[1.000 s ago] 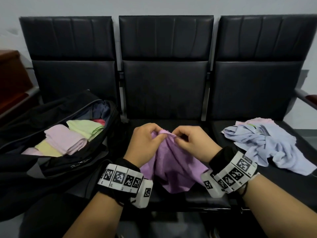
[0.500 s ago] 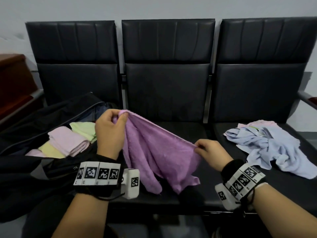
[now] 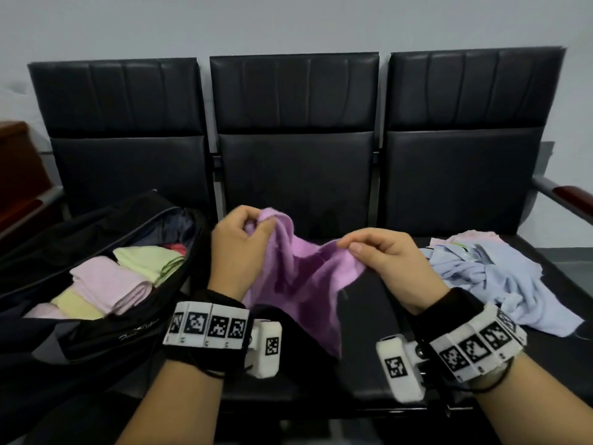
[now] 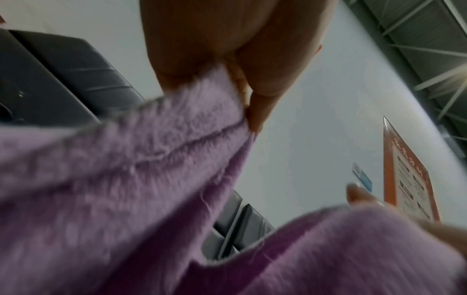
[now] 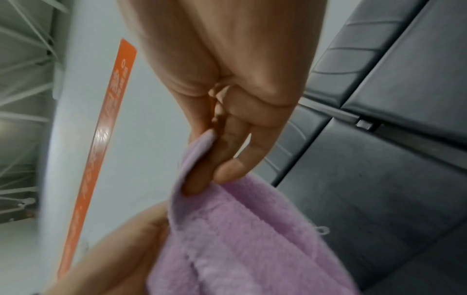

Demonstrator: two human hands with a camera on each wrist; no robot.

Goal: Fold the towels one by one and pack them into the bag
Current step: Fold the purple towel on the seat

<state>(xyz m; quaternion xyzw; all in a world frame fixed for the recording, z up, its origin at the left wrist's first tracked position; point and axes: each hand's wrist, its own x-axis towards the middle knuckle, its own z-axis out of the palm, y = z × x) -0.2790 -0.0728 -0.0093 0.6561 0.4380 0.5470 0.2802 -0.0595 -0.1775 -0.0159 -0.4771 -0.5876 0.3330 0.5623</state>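
Note:
A purple towel [image 3: 298,277] hangs slack over the middle seat, held up by both hands. My left hand [image 3: 244,242] grips one bunched top corner; in the left wrist view the purple towel [image 4: 126,189] runs out of its curled fingers [image 4: 252,99]. My right hand [image 3: 378,255] pinches the other top edge, and the right wrist view shows its fingers [image 5: 227,151] curled round the purple towel [image 5: 240,239]. The open black bag [image 3: 96,335] lies on the left seat with folded pink [image 3: 109,284], yellow and green towels inside.
A loose heap of light blue and pink towels [image 3: 491,274] lies on the right seat. Black seat backs [image 3: 295,149] stand behind. A wooden armrest [image 3: 571,200] is at the far right, wooden furniture [image 3: 16,175] at the far left.
My hands went from together to spread wide with the towel stretched, and have now come closer again; the towel sags between them. The left hand moved right, away from the bag.

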